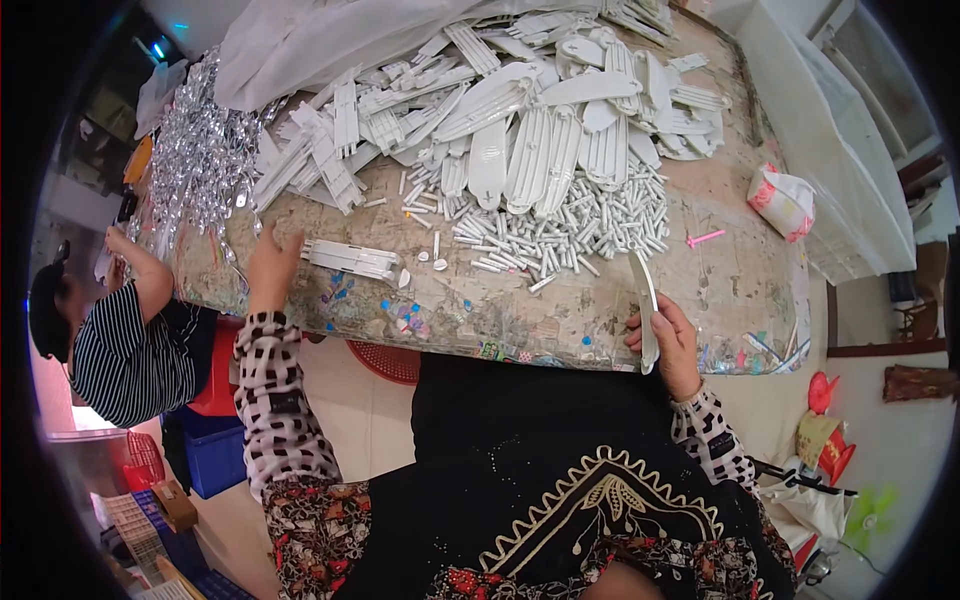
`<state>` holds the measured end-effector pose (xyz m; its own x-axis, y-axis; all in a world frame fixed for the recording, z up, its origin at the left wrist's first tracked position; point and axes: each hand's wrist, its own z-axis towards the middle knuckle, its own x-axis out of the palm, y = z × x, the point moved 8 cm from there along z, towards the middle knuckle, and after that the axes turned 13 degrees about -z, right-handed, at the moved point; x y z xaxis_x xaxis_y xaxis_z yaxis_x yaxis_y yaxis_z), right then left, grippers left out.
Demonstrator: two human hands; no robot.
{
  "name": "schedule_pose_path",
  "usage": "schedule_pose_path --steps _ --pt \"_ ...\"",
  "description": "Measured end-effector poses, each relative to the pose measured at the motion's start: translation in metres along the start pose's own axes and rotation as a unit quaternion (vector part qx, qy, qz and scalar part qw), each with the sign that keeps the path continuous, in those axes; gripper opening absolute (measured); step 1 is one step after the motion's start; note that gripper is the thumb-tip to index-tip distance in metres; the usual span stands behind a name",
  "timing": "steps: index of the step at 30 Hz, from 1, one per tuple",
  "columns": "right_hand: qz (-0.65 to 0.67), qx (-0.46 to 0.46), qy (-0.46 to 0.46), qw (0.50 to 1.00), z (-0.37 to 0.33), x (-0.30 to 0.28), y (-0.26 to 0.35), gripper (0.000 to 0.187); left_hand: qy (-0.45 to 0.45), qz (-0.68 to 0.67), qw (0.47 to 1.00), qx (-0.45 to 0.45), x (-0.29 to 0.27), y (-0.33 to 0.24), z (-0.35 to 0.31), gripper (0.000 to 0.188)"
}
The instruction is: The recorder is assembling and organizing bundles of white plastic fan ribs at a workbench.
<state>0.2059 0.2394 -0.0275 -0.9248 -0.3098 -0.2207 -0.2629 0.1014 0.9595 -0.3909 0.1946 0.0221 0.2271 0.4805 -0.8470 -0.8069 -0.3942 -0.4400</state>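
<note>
My right hand (670, 340) grips a long, curved white plastic piece (645, 305) upright at the table's front edge, thumb on one side and fingers on the other. Farther left, my left hand (273, 262) reaches over the table with its fingers apart, just beside the silver foil strips (208, 150). No held thing shows in it. Right of that hand lies a small stack of slim white plastic parts (352, 260). Near its end are a few small round white bits (440, 264). Several short white-silver tubes (570, 228) are heaped in the middle, before a large pile of white plastic pieces (530, 130).
A pink-and-white packet (783, 203) and a pink stick (706, 238) lie on the worn table (560, 315) at right. A white sheet (300, 50) drapes the back. Another person in a striped shirt (130, 355) sits left. A red basket (385, 362) stands below the edge.
</note>
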Motion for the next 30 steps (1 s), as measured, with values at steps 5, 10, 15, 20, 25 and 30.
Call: schedule_pose_path --steps 5,10,15,20,25,30 --pt "0.008 0.006 -0.014 1.000 -0.001 0.020 0.009 0.044 -0.049 -0.059 0.995 0.060 -0.009 0.008 0.073 0.062" --pt "-0.001 0.014 -0.023 1.000 0.000 0.037 0.023 0.045 -0.100 -0.112 0.970 0.188 -0.002 -0.028 0.136 0.066" --pt "-0.016 0.013 -0.025 0.999 0.010 0.056 0.034 0.046 -0.082 -0.049 0.977 0.191 0.028 -0.065 0.193 0.072" --pt "-0.022 0.028 -0.030 0.999 0.016 0.070 0.036 0.047 0.051 -0.029 0.985 0.165 0.052 -0.144 0.208 0.081" --pt "-0.027 0.027 -0.026 0.999 0.026 0.079 0.035 0.048 0.192 -0.083 0.968 0.139 0.100 -0.152 0.219 0.067" --pt "-0.013 0.023 -0.024 0.999 0.031 0.075 0.029 0.048 0.159 -0.063 0.973 0.155 0.102 -0.134 0.224 0.057"
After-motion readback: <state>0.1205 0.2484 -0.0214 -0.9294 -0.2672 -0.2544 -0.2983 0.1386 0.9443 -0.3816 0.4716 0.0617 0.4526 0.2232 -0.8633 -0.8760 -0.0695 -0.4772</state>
